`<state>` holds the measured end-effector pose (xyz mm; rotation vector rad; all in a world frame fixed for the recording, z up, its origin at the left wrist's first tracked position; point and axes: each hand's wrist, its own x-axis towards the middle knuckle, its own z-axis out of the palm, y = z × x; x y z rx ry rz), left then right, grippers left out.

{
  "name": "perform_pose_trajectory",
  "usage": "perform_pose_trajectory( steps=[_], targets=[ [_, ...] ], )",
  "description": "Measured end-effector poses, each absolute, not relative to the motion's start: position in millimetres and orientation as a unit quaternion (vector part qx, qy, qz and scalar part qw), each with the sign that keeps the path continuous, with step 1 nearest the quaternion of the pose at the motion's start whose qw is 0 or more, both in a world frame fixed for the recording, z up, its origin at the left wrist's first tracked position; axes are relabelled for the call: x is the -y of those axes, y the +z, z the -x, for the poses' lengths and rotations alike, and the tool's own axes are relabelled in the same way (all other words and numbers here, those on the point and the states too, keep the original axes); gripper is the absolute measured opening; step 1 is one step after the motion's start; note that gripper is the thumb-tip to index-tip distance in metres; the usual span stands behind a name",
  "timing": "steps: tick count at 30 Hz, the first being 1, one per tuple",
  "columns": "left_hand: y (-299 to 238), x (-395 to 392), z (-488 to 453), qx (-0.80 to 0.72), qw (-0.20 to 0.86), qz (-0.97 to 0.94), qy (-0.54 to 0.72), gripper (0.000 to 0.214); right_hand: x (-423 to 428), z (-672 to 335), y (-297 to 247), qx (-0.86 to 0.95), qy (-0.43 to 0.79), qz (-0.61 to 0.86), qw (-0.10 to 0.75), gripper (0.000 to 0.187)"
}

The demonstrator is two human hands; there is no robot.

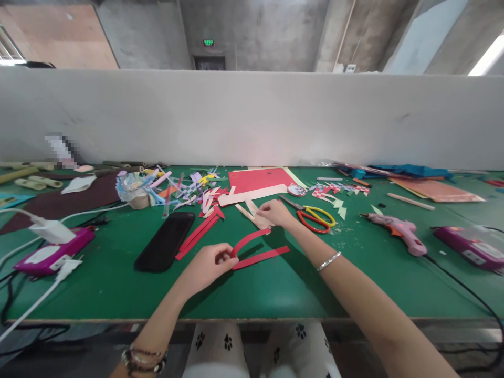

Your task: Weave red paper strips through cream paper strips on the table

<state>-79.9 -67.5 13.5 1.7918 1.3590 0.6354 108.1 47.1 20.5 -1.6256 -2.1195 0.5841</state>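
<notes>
My left hand is closed in a pinch on red paper strips. One strip end curves upward, and the other runs out low toward the right. My right hand pinches pale pink paper strips just beyond, its fingertips partly covering them. Beside my left hand lie more red strips and a black phone. Scissors with one red and one yellow handle rest to the right of my right hand. Behind it, a long pale pink strip crosses the red paper sheet.
Paper scraps and a cup of strips lie at the back left. A pink glue gun trails its cord at right. Magenta power strips with cables sit at both sides. A grey partition bounds the green table.
</notes>
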Motion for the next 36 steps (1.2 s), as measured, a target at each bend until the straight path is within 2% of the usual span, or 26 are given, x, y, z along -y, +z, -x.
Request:
perform_pose_trajectory(
  steps=[5, 11, 16, 19, 23, 28, 36],
  targets=[
    [12.4, 67.9, 76.9, -0.538, 0.375, -0.697, 0.291, 0.023, -45.2, -122.6, 26.7, 0.744, 0.27, 0.536, 0.293, 0.026],
    [10.5, 69.5, 78.5, -0.532, 0.393, -0.695, 0.283, 0.025, -40.3, -136.1, 41.3, 0.669, 0.413, 0.493, 0.372, 0.02],
    [9.0, 68.4, 77.4, -0.528, 0.432, -0.666, 0.301, 0.027, -18.8, -132.2, 55.0, 0.694, 0.371, 0.455, 0.416, 0.017],
    [10.2, 66.9, 76.5, -0.535, 0.433, -0.646, 0.33, 0.028, 2.5, -123.2, 50.2, 0.763, 0.306, 0.366, 0.436, 0.017],
    [10.9, 65.3, 76.3, -0.542, 0.44, -0.61, 0.375, 0.031, 24.6, -115.4, 31.9, 0.882, 0.205, 0.275, 0.324, 0.022],
    [7.0, 64.0, 76.7, -0.539, 0.511, -0.541, 0.394, 0.033, 25.3, -113.4, 15.9, 0.94, 0.083, 0.265, 0.195, 0.025],
    [12.2, 66.9, 75.7, -0.495, 0.544, -0.549, 0.397, 0.029, 8.6, -106.7, 12.9, 0.937, 0.031, 0.302, 0.173, 0.024]
  ],
)
